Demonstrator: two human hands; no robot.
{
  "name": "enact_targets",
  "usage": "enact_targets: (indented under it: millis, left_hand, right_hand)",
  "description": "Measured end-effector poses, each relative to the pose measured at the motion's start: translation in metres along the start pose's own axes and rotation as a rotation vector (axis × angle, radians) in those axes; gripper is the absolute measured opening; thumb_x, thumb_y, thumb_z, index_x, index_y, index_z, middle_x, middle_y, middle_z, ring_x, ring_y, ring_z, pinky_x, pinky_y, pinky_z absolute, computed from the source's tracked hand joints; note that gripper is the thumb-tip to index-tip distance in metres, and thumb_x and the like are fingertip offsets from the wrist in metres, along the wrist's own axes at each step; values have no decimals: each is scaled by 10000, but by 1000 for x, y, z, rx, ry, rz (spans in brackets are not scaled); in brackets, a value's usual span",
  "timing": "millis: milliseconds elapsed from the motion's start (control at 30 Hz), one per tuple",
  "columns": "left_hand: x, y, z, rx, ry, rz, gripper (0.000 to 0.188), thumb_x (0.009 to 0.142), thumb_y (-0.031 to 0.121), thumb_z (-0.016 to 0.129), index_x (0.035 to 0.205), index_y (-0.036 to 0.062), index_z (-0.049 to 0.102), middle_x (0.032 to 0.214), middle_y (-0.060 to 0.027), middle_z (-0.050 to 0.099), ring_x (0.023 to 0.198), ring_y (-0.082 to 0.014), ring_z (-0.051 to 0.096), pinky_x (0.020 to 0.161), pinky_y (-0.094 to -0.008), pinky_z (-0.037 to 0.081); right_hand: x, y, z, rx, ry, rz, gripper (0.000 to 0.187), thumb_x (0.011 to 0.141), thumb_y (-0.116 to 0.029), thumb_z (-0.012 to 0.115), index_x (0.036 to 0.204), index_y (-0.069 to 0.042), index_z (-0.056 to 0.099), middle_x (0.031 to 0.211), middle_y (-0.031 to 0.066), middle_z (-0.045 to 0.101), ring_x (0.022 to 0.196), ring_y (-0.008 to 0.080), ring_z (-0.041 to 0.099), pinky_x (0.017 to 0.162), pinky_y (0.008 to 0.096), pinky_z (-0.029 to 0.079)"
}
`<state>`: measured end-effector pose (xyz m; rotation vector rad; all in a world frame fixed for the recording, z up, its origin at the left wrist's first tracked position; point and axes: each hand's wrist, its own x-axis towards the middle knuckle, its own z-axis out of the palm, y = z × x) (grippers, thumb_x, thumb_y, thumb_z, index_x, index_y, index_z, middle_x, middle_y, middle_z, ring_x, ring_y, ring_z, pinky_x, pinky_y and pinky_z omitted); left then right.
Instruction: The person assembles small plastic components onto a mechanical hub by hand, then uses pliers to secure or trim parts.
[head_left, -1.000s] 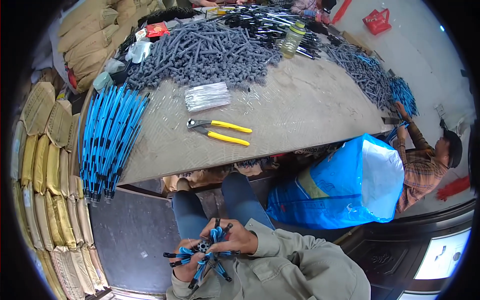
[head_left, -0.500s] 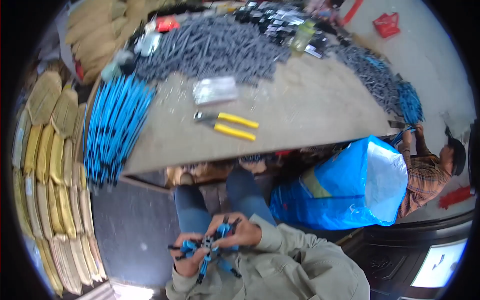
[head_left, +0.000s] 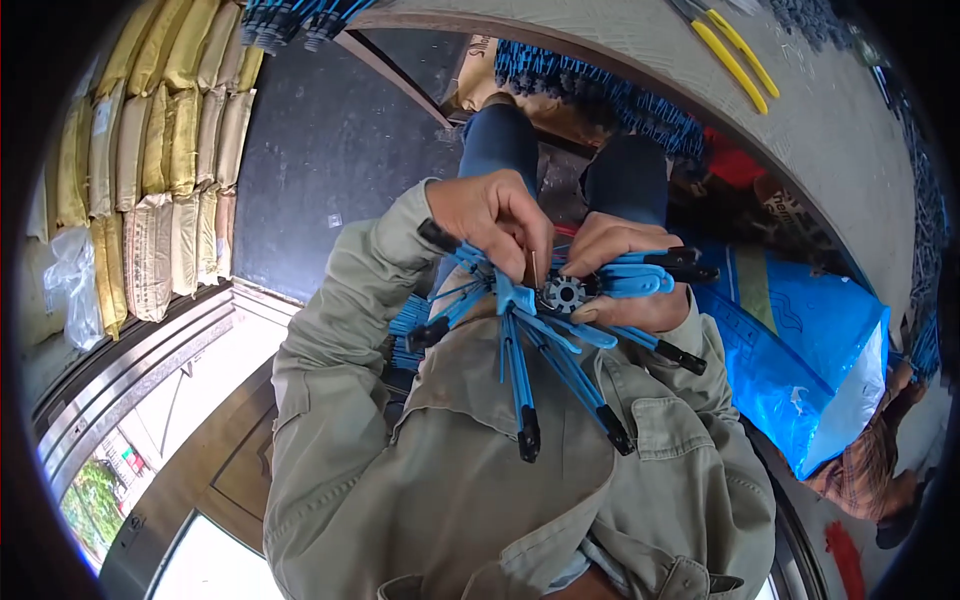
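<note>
Above my lap is a cluster of blue plastic arms with black clip ends, spread out around a grey toothed round hub. My right hand is closed around the hub side, thumb beneath it and fingers above, with some arms jutting past the palm. Fingertips of my left hand pinch at a blue arm piece beside the hub. A thin, pin-like line shows between the hands; what it is, I cannot make out. Several arms hang toward my jacket.
Yellow-handled pliers lie on the table at upper right. A big blue plastic sack stands at my right, a co-worker's plaid sleeve beyond it. Stacked sacks line the left. More blue arms lie beneath the table.
The view has swung down and closer to my lap, leaving most of the tabletop out of frame. The arm cluster stays in my hands, its hub now facing up with the arms fanned out.
</note>
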<state>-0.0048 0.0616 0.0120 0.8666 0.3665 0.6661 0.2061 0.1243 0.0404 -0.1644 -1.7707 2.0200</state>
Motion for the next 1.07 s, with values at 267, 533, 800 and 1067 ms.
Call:
enact_targets:
  millis: [267, 533, 800, 1067]
  left_hand:
    - [-4, 4, 21, 375, 35, 244, 125, 670, 48, 755, 701, 10, 640, 684, -53, 611, 633, -119, 572, 558, -238, 437]
    - [-12, 0, 28, 388, 163, 209, 220, 649, 163, 793, 662, 20, 626, 660, -81, 606, 600, -182, 594, 538, -266, 428]
    - [-7, 6, 25, 309, 47, 159, 139, 664, 53, 761, 677, 9, 630, 657, -50, 606, 571, -110, 553, 503, -243, 411]
    - [7, 8, 0, 189, 16, -224, 177, 656, 74, 768, 810, 43, 686, 817, -116, 673, 844, -179, 652, 713, -224, 507]
  right_hand:
    - [2, -3, 6, -85, -77, -87, 289, 609, -110, 791, 819, 25, 645, 768, 132, 637, 687, 230, 597, 618, 312, 456]
    - [3, -2, 14, -61, -52, -119, 301, 607, -123, 802, 812, 22, 637, 777, 128, 640, 699, 235, 608, 632, 327, 463]
    - [3, -1, 11, -8, -151, -55, 259, 627, -95, 796, 804, 7, 636, 804, 125, 639, 716, 250, 622, 661, 326, 485]
    - [16, -7, -7, -31, -322, -16, 778, 663, -115, 795, 1267, 28, 327, 869, 102, 644, 755, 273, 629, 715, 329, 496]
